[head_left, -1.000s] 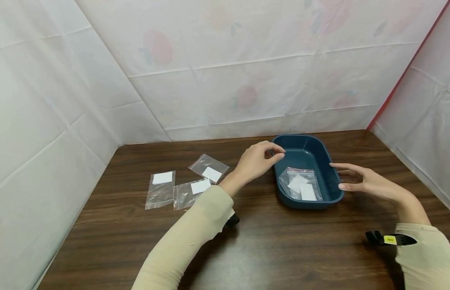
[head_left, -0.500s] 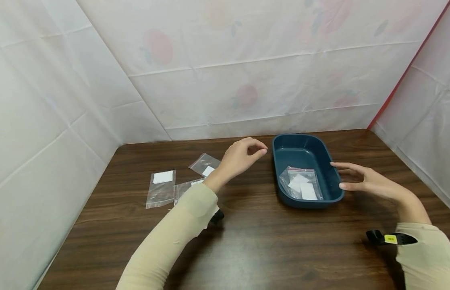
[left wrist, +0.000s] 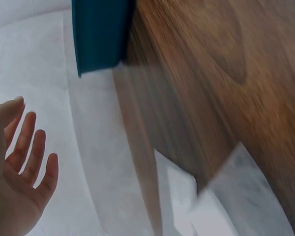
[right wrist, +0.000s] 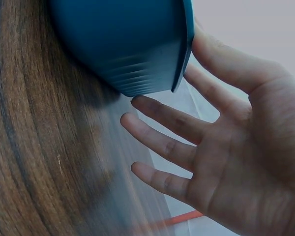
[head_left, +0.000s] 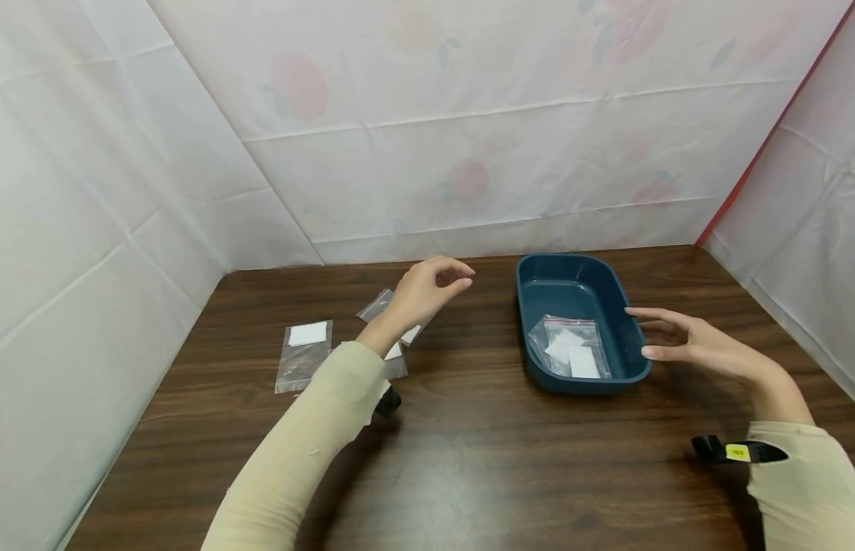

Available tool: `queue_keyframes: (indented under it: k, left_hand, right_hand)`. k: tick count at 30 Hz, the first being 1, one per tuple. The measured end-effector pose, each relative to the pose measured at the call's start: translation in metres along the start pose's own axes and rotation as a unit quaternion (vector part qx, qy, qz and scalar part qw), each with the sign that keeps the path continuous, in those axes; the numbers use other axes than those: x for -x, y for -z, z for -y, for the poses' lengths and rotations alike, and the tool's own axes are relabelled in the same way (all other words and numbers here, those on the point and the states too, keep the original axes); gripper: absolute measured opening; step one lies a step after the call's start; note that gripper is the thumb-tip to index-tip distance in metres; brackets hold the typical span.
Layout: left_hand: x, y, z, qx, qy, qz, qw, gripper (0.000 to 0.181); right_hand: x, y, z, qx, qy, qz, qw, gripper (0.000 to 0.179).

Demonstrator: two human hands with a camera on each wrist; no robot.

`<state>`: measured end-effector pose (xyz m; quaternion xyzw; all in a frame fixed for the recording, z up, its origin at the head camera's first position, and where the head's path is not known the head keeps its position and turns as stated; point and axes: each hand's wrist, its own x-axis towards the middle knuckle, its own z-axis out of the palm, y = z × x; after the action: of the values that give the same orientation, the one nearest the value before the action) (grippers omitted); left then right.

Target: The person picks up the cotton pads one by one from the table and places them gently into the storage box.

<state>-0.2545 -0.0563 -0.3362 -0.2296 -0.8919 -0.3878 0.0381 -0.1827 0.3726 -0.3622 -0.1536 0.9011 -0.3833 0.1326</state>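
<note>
The left hand (head_left: 422, 292) is hanging loosely curved, holding nothing, its arm and sleeve (head_left: 296, 448) partly hiding the far bag (head_left: 373, 305) and near bag (head_left: 397, 369) beneath; a third bag (head_left: 300, 365) is lying farther left. The right hand (head_left: 716, 352) is relaxing its spread fingers, touching the blue basin (head_left: 584, 387) just leftward, where overlapping clear bags (head_left: 582, 330) are lying. Below that hand, a yellow tag (head_left: 737, 452) is bearing illegibly tiny writing.

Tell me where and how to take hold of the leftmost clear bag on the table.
I'd pinch the leftmost bag by its left edge, beside the white rectangle, coming from the left and slightly above. It lies flat on the table, so an edge should lift more easily than its middle. That edge lies away from the other bags and the left sleeve.
</note>
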Motion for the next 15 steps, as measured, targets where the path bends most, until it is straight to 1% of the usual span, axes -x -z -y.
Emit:
queue_keyframes:
  k: [6,10,15]
  left_hand:
    - [0.004,0.01,0.02,0.004,0.024,0.008,0.9997,0.021]
    - [0.006,0.014,0.031,0.01,0.035,0.014,0.9993,0.023]
    - [0.009,0.019,0.045,0.019,0.052,0.023,0.9982,0.025]
  right_hand:
    - [-0.002,-0.001,0.0,0.0,0.0,0.002,1.0,0.067]
    - [-0.002,0.0,0.001,0.008,-0.003,-0.003,1.0,0.068]
    - [-0.002,-0.001,0.0,0.005,-0.004,0.001,1.0,0.068]
